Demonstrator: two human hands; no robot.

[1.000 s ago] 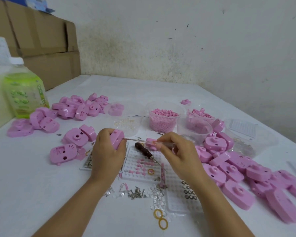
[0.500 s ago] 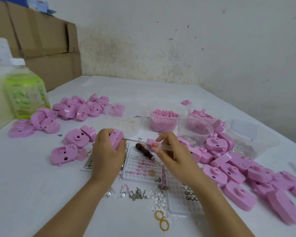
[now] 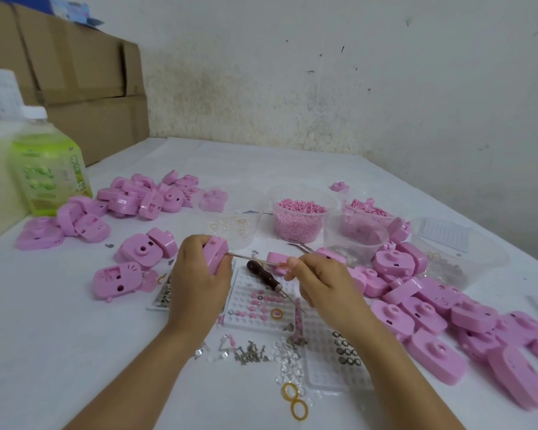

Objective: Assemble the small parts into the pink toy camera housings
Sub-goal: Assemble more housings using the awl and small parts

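Above the tray (image 3: 243,293), my left hand (image 3: 196,282) grips the housing (image 3: 215,255) while my right hand (image 3: 322,285) pinches the driver (image 3: 258,259), shaft level, pointing left, tip at the housing

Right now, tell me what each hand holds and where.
Left hand grips a pink housing round its body; right hand pinches a thin tool at its handle end.
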